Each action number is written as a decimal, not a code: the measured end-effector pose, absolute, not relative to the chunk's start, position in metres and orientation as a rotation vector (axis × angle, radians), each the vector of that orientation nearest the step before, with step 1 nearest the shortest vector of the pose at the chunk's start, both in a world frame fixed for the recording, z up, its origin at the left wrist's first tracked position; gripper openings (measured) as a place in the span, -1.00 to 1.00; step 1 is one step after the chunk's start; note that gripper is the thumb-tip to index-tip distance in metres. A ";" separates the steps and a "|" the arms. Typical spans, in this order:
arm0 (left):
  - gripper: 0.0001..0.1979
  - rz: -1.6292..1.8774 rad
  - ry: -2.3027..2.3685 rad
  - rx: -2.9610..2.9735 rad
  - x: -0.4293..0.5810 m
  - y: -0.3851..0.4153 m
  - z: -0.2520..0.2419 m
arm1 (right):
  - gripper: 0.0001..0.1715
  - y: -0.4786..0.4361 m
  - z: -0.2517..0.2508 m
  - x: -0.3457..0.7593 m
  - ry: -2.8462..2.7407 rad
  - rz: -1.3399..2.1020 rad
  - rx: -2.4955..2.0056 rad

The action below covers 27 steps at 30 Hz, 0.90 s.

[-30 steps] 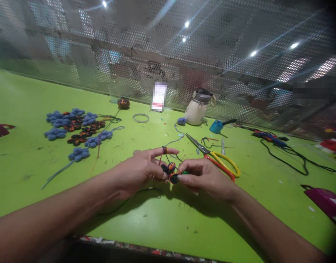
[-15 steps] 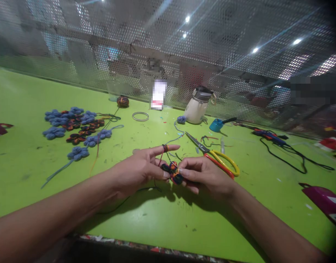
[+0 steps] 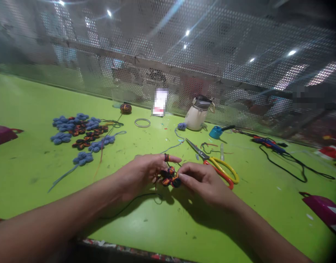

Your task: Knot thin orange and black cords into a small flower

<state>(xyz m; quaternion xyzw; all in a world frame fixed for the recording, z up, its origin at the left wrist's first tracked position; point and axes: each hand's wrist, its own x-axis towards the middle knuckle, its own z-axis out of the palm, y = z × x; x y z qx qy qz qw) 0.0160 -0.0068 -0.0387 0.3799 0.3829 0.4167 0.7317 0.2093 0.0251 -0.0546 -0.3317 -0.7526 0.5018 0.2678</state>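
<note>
A small crocheted flower (image 3: 168,179) in dark, orange and yellow yarn is between my two hands. My left hand (image 3: 142,171) holds its left side, with the fingers curled behind it. Multicoloured yarn wraps round the outstretched left index finger and runs down to the flower. My right hand (image 3: 205,182) pinches the flower's right edge between thumb and fingertips; whether a hook is in that pinch is hidden. Just beyond the right hand lie scissors (image 3: 221,166) with yellow and orange handles. A dark yarn strand (image 3: 137,197) trails on the table under my left hand.
Several blue crocheted flowers (image 3: 83,158) and dark-orange ones (image 3: 81,143) lie at left. Toward the mesh partition (image 3: 170,65) are a yarn ball (image 3: 126,108), ring (image 3: 142,122), phone (image 3: 160,102), white bottle (image 3: 195,117) and blue pot (image 3: 216,132). A corded tool (image 3: 272,143) lies right.
The flower has turned in my hands and shows more of its petals. My left thumb no longer shows on top of it. The whole view has shifted slightly.
</note>
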 end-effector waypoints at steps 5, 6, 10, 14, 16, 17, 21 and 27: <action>-0.66 0.908 0.855 0.972 0.015 -0.004 -0.045 | -0.82 0.024 -0.052 0.210 -2.163 1.204 -0.864; -0.63 0.909 0.861 0.990 0.015 -0.003 -0.047 | -0.82 0.025 -0.052 0.210 -2.143 1.233 -0.873; -0.51 0.973 0.860 1.082 0.013 0.001 -0.049 | -0.81 0.026 -0.058 0.210 -1.946 1.450 -0.885; -0.34 1.021 0.831 1.134 0.012 0.003 -0.047 | -0.75 0.025 -0.059 0.206 -1.770 1.557 -0.880; -0.30 1.034 0.838 1.146 0.011 0.004 -0.047 | -0.74 0.023 -0.058 0.203 -1.719 1.568 -0.884; -0.27 1.037 0.845 1.144 0.011 0.005 -0.047 | -0.74 0.022 -0.058 0.202 -1.697 1.572 -0.885; -0.13 1.050 0.843 1.100 0.012 0.006 -0.047 | -0.73 0.020 -0.058 0.199 -1.641 1.582 -0.904; -0.10 1.077 0.824 1.108 0.011 0.007 -0.048 | -0.75 0.022 -0.059 0.201 -1.654 1.586 -0.892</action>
